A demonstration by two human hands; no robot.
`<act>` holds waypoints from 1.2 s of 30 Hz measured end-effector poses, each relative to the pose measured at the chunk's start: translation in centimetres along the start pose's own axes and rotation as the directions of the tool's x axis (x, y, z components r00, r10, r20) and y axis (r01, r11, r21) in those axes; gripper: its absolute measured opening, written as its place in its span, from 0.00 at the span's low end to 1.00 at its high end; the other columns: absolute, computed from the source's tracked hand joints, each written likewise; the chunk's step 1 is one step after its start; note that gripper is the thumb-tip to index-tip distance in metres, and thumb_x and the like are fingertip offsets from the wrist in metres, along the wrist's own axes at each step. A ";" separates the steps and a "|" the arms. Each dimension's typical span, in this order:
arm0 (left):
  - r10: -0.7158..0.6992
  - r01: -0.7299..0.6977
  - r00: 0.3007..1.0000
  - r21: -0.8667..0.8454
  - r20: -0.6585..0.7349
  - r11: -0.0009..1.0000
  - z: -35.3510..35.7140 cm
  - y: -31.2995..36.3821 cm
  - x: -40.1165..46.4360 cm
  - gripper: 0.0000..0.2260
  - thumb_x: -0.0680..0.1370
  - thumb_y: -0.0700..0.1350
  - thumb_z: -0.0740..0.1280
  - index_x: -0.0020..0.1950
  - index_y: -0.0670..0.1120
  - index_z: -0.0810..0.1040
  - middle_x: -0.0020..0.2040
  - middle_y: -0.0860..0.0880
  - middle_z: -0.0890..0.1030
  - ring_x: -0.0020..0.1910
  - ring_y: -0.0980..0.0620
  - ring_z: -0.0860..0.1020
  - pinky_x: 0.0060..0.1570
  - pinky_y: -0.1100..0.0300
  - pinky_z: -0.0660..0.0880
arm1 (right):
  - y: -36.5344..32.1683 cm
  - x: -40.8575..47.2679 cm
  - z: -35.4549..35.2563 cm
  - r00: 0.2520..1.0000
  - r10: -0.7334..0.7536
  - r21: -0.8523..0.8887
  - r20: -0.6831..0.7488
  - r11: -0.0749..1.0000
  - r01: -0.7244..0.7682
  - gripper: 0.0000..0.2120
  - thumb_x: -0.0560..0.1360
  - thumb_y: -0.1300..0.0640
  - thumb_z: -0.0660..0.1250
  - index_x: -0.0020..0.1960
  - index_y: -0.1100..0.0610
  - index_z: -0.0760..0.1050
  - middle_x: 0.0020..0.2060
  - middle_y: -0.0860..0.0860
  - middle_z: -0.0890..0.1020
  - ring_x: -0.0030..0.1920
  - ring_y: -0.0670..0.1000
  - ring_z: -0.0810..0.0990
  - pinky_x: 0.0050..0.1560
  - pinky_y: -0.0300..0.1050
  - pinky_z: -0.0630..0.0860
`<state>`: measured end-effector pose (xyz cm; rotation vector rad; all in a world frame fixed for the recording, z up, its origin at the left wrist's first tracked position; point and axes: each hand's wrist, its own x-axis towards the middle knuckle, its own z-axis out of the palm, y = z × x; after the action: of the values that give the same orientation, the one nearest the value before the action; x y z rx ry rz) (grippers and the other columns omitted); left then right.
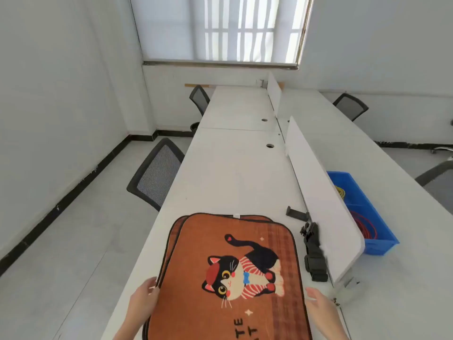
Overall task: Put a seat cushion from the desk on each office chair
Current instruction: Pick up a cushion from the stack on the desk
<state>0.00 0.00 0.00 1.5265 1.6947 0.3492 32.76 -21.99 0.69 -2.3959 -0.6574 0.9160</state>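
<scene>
Cushions: orange stack [228, 273] on bench [232, 168], 6 o'clock.
Left hand [144, 300]: open, fingertips touching stack edge.
Right hand [321, 307]: open, nothing held.
Risk: two cushions may be lifted together.

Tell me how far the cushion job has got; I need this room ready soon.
Nothing looks placed yet. The brown cat-print cushions lie stacked on the desk, with at least one more edge showing under the top one. The left hand is at the stack's left edge and the right hand at its right, apparently starting a lift. The near chair and far chair show only backrests; their seats are hidden.
</scene>
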 end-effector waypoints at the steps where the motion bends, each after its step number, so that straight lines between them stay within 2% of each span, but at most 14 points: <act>1: -0.001 -0.001 1.000 0.067 0.026 0.998 0.9 0.6 0.6 0.14 0.76 0.37 0.61 0.62 0.38 0.73 0.58 0.40 0.78 0.59 0.41 0.76 0.57 0.55 0.69 | -1.3 0.8 0.8 1.000 0.008 -0.025 -0.007 1.000 -0.008 0.20 0.78 0.60 0.57 0.69 0.62 0.64 0.66 0.58 0.72 0.66 0.56 0.71 0.66 0.45 0.67; 5: -0.075 0.062 0.996 0.244 0.041 0.968 2.8 0.8 1.0 0.20 0.75 0.44 0.62 0.64 0.36 0.70 0.60 0.36 0.76 0.59 0.37 0.73 0.59 0.48 0.71 | -1.1 1.0 3.7 0.998 0.045 -0.087 -0.053 0.995 -0.050 0.17 0.77 0.53 0.59 0.62 0.59 0.69 0.59 0.57 0.77 0.58 0.57 0.76 0.61 0.52 0.74; 7: -0.109 0.100 0.994 0.283 0.015 0.954 3.2 0.6 0.9 0.20 0.75 0.46 0.62 0.63 0.36 0.71 0.60 0.36 0.75 0.60 0.36 0.72 0.59 0.45 0.71 | -0.4 1.2 4.7 0.990 0.086 -0.166 -0.110 0.981 -0.104 0.19 0.76 0.51 0.61 0.63 0.60 0.67 0.61 0.58 0.75 0.61 0.58 0.73 0.61 0.51 0.73; 11: -0.075 0.090 0.994 0.182 -0.085 0.979 2.8 2.4 0.0 0.21 0.75 0.45 0.64 0.65 0.38 0.69 0.61 0.37 0.74 0.61 0.36 0.72 0.58 0.44 0.71 | -1.4 0.5 4.8 0.962 0.018 -0.275 -0.274 0.956 -0.097 0.22 0.74 0.51 0.64 0.64 0.60 0.67 0.62 0.57 0.72 0.63 0.57 0.69 0.58 0.50 0.73; 13: -0.026 0.041 0.990 0.105 -0.139 0.994 2.8 2.8 -0.3 0.21 0.75 0.45 0.65 0.65 0.38 0.67 0.60 0.37 0.75 0.59 0.36 0.74 0.54 0.45 0.72 | -1.6 0.5 4.6 0.949 -0.045 -0.230 -0.313 0.973 -0.029 0.20 0.73 0.54 0.67 0.61 0.61 0.69 0.59 0.57 0.74 0.61 0.57 0.71 0.56 0.50 0.74; 16: 0.087 -0.064 0.989 0.184 -0.123 0.981 3.1 3.5 -0.2 0.16 0.78 0.48 0.61 0.61 0.40 0.72 0.55 0.39 0.78 0.55 0.38 0.77 0.51 0.49 0.75 | -2.8 0.5 3.7 0.976 -0.048 -0.014 -0.213 0.999 0.046 0.13 0.75 0.58 0.65 0.55 0.63 0.68 0.52 0.59 0.78 0.47 0.54 0.76 0.45 0.47 0.75; 17: 0.107 -0.083 0.989 0.212 -0.106 0.974 3.2 3.7 -0.2 0.14 0.79 0.48 0.59 0.59 0.40 0.74 0.53 0.39 0.78 0.53 0.38 0.77 0.51 0.49 0.75 | -3.6 0.3 3.5 0.986 -0.044 0.015 -0.158 0.999 0.047 0.11 0.77 0.58 0.62 0.55 0.63 0.67 0.51 0.60 0.79 0.43 0.52 0.75 0.42 0.45 0.74; 19: 0.133 -0.107 0.985 0.213 -0.108 0.971 3.0 4.3 -0.4 0.14 0.80 0.47 0.57 0.59 0.41 0.75 0.53 0.40 0.79 0.53 0.39 0.77 0.51 0.49 0.75 | -5.3 -0.1 3.2 0.993 -0.083 -0.055 -0.086 0.995 0.079 0.12 0.78 0.59 0.58 0.59 0.62 0.64 0.52 0.60 0.79 0.41 0.52 0.76 0.38 0.42 0.73; 22: 0.170 -0.144 0.976 0.185 -0.138 0.972 2.0 4.5 -1.1 0.13 0.80 0.47 0.56 0.57 0.43 0.76 0.49 0.41 0.81 0.49 0.39 0.78 0.44 0.53 0.73 | -8.5 -0.9 2.9 0.977 -0.210 -0.225 -0.035 0.954 0.197 0.23 0.79 0.59 0.56 0.72 0.59 0.56 0.56 0.61 0.78 0.50 0.58 0.80 0.47 0.46 0.75; 24: 0.208 -0.180 0.962 0.162 -0.177 0.970 0.3 4.2 -2.0 0.11 0.80 0.47 0.57 0.53 0.44 0.76 0.44 0.42 0.81 0.46 0.39 0.78 0.41 0.53 0.71 | -11.4 -1.6 3.2 0.960 -0.279 -0.226 0.004 0.935 0.273 0.24 0.79 0.60 0.55 0.74 0.54 0.54 0.62 0.62 0.75 0.57 0.61 0.78 0.58 0.50 0.74; 26: 0.266 -0.229 0.934 0.170 -0.240 0.958 -2.0 3.6 -2.9 0.09 0.80 0.46 0.57 0.48 0.44 0.75 0.35 0.44 0.78 0.39 0.39 0.77 0.36 0.54 0.70 | -14.4 -2.7 3.9 0.937 -0.347 -0.224 0.029 0.912 0.345 0.24 0.79 0.59 0.55 0.74 0.50 0.55 0.62 0.60 0.76 0.60 0.62 0.76 0.67 0.57 0.68; 29: 0.268 -0.214 0.899 0.187 -0.346 0.959 -6.8 1.4 -4.0 0.09 0.80 0.45 0.57 0.43 0.43 0.73 0.29 0.44 0.74 0.31 0.40 0.72 0.28 0.56 0.64 | -19.5 -5.1 6.5 0.876 -0.474 -0.256 0.094 0.838 0.481 0.24 0.79 0.60 0.56 0.74 0.50 0.57 0.60 0.55 0.78 0.59 0.58 0.78 0.64 0.52 0.70; 34: 0.239 -0.181 0.830 0.161 -0.504 0.970 -15.8 -4.4 -4.9 0.11 0.80 0.46 0.58 0.52 0.42 0.77 0.36 0.40 0.81 0.36 0.37 0.78 0.37 0.48 0.75 | -26.9 -9.7 14.6 0.772 -0.613 -0.211 0.169 0.742 0.636 0.24 0.79 0.60 0.56 0.74 0.51 0.57 0.64 0.56 0.76 0.61 0.59 0.77 0.64 0.52 0.71; 36: 0.246 -0.176 0.807 0.179 -0.537 0.968 -19.2 -7.0 -4.8 0.11 0.80 0.46 0.57 0.53 0.43 0.77 0.37 0.41 0.82 0.37 0.37 0.78 0.38 0.48 0.76 | -29.4 -11.5 18.2 0.744 -0.643 -0.216 0.183 0.712 0.668 0.24 0.79 0.61 0.55 0.74 0.50 0.58 0.60 0.58 0.79 0.59 0.60 0.78 0.61 0.51 0.73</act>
<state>-18.86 -0.25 9.24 1.8303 2.0122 0.9017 4.70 -1.44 11.51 -2.0592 -1.6379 0.6442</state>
